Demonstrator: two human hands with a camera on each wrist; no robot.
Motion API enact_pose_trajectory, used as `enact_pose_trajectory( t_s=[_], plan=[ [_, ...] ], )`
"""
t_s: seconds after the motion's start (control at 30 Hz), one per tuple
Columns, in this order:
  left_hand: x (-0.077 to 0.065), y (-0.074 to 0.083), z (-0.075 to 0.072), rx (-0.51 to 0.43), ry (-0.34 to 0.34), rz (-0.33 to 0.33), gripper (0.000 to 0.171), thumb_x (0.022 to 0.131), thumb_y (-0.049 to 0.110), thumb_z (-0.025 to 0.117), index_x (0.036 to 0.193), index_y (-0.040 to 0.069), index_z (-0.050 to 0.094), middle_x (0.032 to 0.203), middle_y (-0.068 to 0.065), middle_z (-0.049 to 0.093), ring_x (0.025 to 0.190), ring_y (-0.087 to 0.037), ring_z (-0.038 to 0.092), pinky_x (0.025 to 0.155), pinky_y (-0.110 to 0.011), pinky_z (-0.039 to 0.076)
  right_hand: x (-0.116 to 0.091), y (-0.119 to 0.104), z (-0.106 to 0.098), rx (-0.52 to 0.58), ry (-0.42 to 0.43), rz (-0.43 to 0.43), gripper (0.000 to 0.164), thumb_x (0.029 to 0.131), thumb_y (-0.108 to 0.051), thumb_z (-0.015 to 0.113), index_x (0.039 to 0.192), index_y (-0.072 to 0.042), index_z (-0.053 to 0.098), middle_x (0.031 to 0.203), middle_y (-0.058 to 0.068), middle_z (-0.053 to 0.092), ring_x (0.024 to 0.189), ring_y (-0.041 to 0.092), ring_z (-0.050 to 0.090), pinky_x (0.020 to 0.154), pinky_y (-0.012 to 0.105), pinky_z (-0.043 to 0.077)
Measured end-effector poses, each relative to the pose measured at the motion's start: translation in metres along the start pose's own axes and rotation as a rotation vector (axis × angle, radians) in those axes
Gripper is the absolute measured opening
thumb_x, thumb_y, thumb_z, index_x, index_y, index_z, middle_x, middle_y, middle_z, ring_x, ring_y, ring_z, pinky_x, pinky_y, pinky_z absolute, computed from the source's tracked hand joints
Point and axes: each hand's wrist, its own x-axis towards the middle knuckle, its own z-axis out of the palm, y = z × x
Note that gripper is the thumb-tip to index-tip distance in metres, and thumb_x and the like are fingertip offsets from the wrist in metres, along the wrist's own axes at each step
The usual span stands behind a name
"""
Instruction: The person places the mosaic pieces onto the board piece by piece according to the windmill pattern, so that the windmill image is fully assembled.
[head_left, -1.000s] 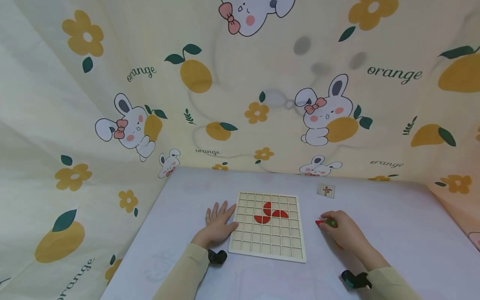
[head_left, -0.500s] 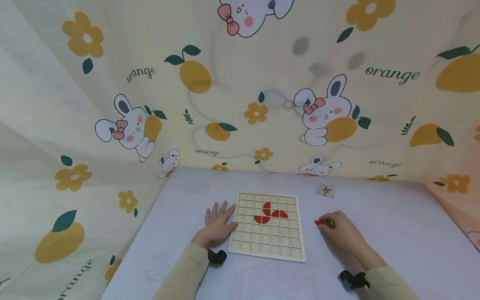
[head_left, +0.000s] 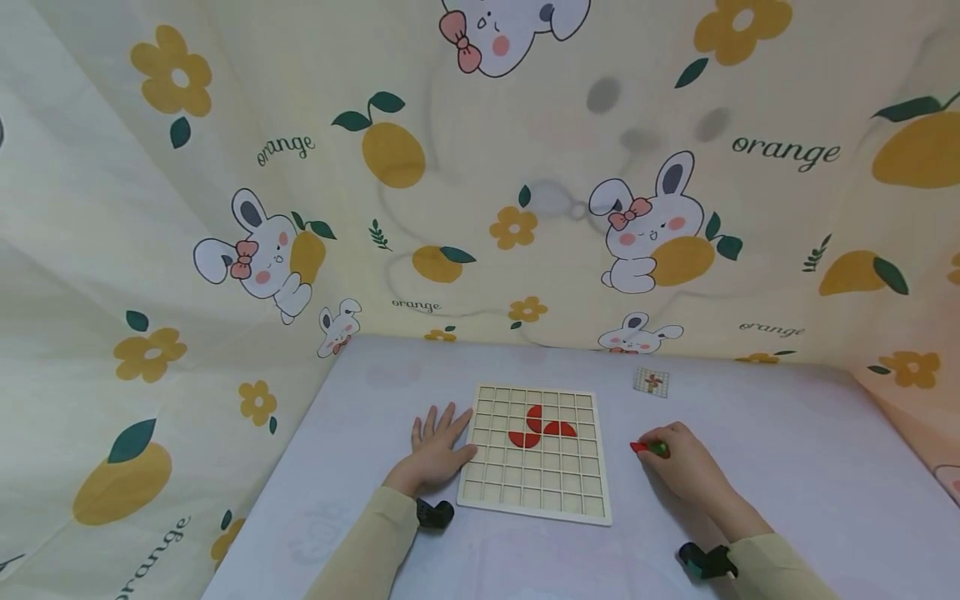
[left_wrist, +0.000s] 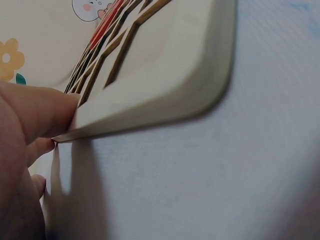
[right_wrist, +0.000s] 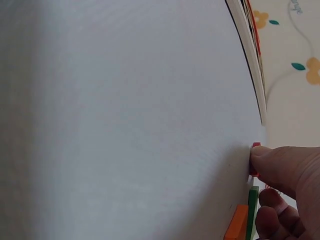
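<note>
A pale square grid board (head_left: 529,483) lies on the table with red quarter-circle tiles (head_left: 524,439) set in some cells near its upper middle. My left hand (head_left: 431,454) rests at the board's left edge, fingers spread and straight, with the thumb against its side. To the right of the board, my right hand (head_left: 686,467) pinches a small red piece (right_wrist: 255,159) between thumb and fingers. Below that thumb, in the right wrist view, are a green piece (right_wrist: 252,212) and an orange piece (right_wrist: 238,223), partly hidden by the hand or cut by the frame.
A small card (head_left: 651,382) with a red pattern on a grid lies beyond the board to the right. Behind the white table (head_left: 810,467) hangs a patterned cloth (head_left: 480,208) with rabbits and oranges. A dark wrist camera (head_left: 707,560) sits on the right wrist.
My right hand has shifted very slightly, and an orange bit seen below it a second ago is now hidden in the head view. The left hand and board have stayed put.
</note>
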Motion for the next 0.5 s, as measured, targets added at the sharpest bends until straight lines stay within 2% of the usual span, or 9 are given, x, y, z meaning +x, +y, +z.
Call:
enact_pose_trajectory(
  t_s=[0.5],
  plan=[
    [0.0014, -0.0002, 0.001, 0.0, 0.001, -0.01, 0.064, 0.096, 0.043, 0.054, 0.153, 0.023, 0.032, 0.162, -0.01, 0.008, 0.145, -0.035, -0.012, 0.11, -0.056, -0.015, -0.0029, -0.0066, -0.0014, -0.017, 0.008, -0.002, 0.025, 0.086, -0.017, 0.074, 0.104, 0.0, 0.069, 0.106, 0.017, 0.055, 0.091, 0.03, 0.054, 0.081, 0.05, 0.051]
  ],
)
